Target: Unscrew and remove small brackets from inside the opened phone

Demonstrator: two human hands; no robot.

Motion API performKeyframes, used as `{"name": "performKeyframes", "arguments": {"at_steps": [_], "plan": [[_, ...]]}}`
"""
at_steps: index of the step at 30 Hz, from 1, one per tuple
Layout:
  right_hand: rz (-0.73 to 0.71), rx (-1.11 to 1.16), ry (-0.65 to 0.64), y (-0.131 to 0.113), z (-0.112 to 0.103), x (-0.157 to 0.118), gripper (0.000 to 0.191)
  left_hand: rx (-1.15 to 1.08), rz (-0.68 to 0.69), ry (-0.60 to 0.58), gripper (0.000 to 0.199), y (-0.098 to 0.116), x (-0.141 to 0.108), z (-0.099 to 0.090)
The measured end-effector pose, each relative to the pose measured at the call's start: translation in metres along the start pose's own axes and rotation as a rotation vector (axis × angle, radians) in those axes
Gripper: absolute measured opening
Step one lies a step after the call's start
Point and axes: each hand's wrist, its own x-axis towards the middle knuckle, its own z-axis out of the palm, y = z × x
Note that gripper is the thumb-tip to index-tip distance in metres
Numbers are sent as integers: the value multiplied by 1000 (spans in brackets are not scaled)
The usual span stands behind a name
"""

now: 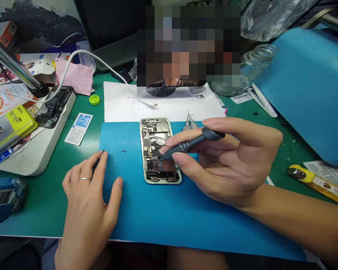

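An opened phone (157, 150) lies upright on the blue mat (169, 217), its circuit board and inner parts exposed. My right hand (228, 161) holds a small dark grey precision screwdriver (187, 145) between thumb and fingers. The thin tip points down at the lower left part of the phone; whether it touches a screw cannot be made out. My left hand (87, 198) rests flat on the mat to the left of the phone, thumb apart from the fingers. A small dark piece (101, 153) shows at its fingertips. Tiny screws (124, 151) lie between that hand and the phone.
More screwdrivers (189, 123) stand behind my right hand. A white cable (112, 69) arches over the back onto white paper (121, 101). Another opened phone (55, 107) and battery boxes (12, 131) pile up at left. A yellow cutter (318, 182) and glass jar (250, 67) are at right.
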Motion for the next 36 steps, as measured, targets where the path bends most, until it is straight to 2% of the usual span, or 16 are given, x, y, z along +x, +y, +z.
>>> {"name": "performKeyframes", "arguments": {"at_steps": [9, 13, 19, 24, 27, 29, 31, 33, 34, 36], "plan": [[-5, 35, -12, 2, 1, 1, 82, 40, 32, -9, 60, -1, -2, 5], [1, 26, -18, 1, 0, 1, 79, 11, 31, -12, 56, -2, -2, 5], [-14, -22, 3, 0, 0, 2, 76, -29, 20, -11, 54, -1, -3, -1], [-60, 7, 14, 3, 1, 1, 82, -50, 17, -14, 54, -1, 0, -9], [-110, -37, 71, 5, 1, 0, 82, -82, 69, 43, 48, 10, -2, -17], [-115, -84, 122, 5, -1, 1, 79, -116, 108, 88, 40, 23, -7, -20], [-144, -119, 149, 5, -7, 5, 76, -157, 185, 83, 33, 38, -14, -20], [-207, -170, 101, 5, -19, 11, 77, -203, 276, -12, 31, 52, -19, -17], [-232, -226, 18, 6, -26, 14, 80, -191, 282, -41, 33, 57, -21, -14], [-308, -363, -32, 10, -42, 19, 83, -151, 268, -71, 38, 62, -21, -7]]}}
